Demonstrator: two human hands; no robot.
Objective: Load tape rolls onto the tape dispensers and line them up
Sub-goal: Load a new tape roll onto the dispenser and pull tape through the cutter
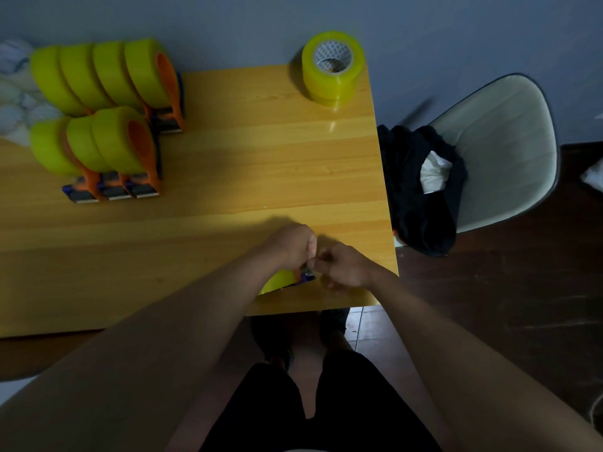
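- Head view: both hands work together at the near right edge of the yellow wooden surface (261, 151), on an orange-and-blue plastic tape dispenser (301, 277) already carrying a yellow-green tape roll (277, 281)
- The left hand (292, 244) curls over the dispenser from above, apparently steadying it, while the right hand (342, 264) pinches at its metal front end; it looks like the tape end is being threaded toward the blade, though the tape itself is too faint to tell
- Seven loaded orange dispensers (107, 125) stand in two tidy rows at the far left, blades facing the same way, so finished ones are parked clear of the work spot
- A stack of spare yellowish tape rolls (332, 68) waits at the far right corner, well apart, within reach for the next load
- A white chair (502, 151) holding dark clothing stands beside the surface
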